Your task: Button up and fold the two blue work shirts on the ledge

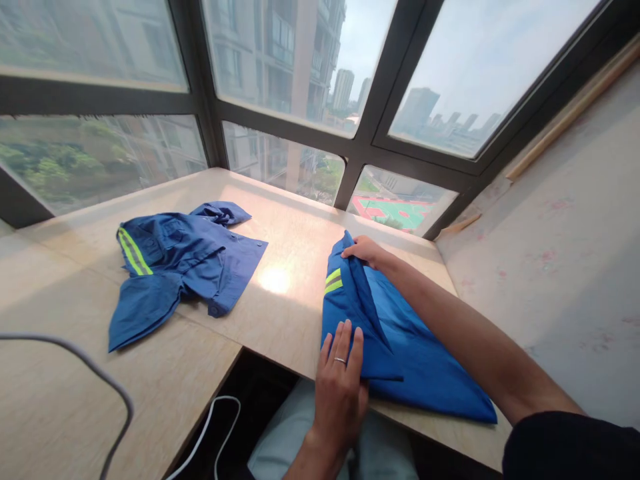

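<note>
A blue work garment with a yellow-green and grey reflective band lies partly folded on the wooden surface. My left hand, a ring on one finger, rests with its fingers stretched out on the folded part near the front edge. At the far end of the fold, my right hand pinches the cloth by its top edge, and its forearm reaches across the garment. Farther left, apart from both hands, a second blue work garment lies crumpled, with buttons and a similar reflective band.
The pale wooden desktop has a cut-out front edge above my lap. A grey cable crosses at the left, and a white cable hangs in the dark gap. Dark-framed windows stand behind, with a papered wall at right.
</note>
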Motion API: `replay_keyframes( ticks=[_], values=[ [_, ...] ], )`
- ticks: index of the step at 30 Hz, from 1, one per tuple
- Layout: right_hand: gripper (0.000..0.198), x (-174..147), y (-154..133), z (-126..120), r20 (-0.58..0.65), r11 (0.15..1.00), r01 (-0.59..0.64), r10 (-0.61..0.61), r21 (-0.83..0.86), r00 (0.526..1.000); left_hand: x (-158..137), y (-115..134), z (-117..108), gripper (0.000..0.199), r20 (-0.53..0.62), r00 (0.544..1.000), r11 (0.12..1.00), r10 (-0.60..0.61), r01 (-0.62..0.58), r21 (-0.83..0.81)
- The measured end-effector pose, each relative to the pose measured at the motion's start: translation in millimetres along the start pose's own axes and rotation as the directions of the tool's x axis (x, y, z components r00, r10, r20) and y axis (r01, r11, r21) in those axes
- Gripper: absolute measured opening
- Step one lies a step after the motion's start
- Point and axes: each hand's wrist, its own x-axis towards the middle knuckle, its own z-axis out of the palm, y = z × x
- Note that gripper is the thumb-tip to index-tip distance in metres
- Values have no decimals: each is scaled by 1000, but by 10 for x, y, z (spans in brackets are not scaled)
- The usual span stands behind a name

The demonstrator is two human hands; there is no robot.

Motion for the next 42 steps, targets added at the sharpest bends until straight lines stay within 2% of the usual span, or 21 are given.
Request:
replay_keyframes(
  ticks=[3,5,7,8,9,11,13,15,17,20,23,27,30,34,38,42],
  values=[
    [18,-88,-285,129,20,1000,-4,4,26,1000,38,-65,-66,61,-143,982,973,-122,90,-213],
    [19,-118,-500,215,24,997,51,-53,49,998,102,-48,-146,47,-251,921,907,-298,191,-376],
    [21,-132,-700,276,23,992,96,-98,82,995,198,6,-261,40,-329,834,840,-443,257,-478],
    [21,-134,-786,292,26,988,115,-118,99,993,258,39,-332,38,-356,805,824,-475,265,-500],
    [21,-133,-859,296,26,984,130,-134,120,991,326,70,-410,38,-371,795,822,-480,260,-506],
    [19,-123,-958,262,13,975,159,-163,158,987,480,122,-568,38,-351,828,838,-438,234,-493],
    [18,-99,-984,165,-19,967,175,-174,185,985,639,153,-691,38,-269,905,866,-329,176,-469],
    [17,-64,-936,7,-48,967,173,-167,188,985,776,168,-732,40,-154,974,904,-167,89,-419],
    [16,-21,-815,-196,-69,971,160,-150,177,986,866,179,-671,45,-16,1000,947,-3,-3,-322],
    [18,44,-516,-514,-92,979,127,-113,161,989,905,206,-427,53,210,968,984,137,-107,-145],
    [24,90,-105,-744,-91,987,52,-38,150,995,869,238,-121,53,394,905,986,158,-165,-17],
    [26,119,532,-826,-103,980,-40,61,194,993,764,227,229,49,545,825,978,147,-205,47],
    [22,125,995,-774,-116,973,-62,90,223,989,651,164,419,48,609,781,974,138,-219,60],
    [21,150,1474,-697,-96,947,-36,70,319,993,506,68,587,49,652,749,973,118,-218,75],
    [24,232,1693,-704,-87,918,-15,54,396,995,444,48,690,49,654,750,974,100,-207,89],
    [30,349,1736,-731,-56,902,-56,88,429,995,417,67,799,47,615,785,971,74,-198,136]
  ],
)
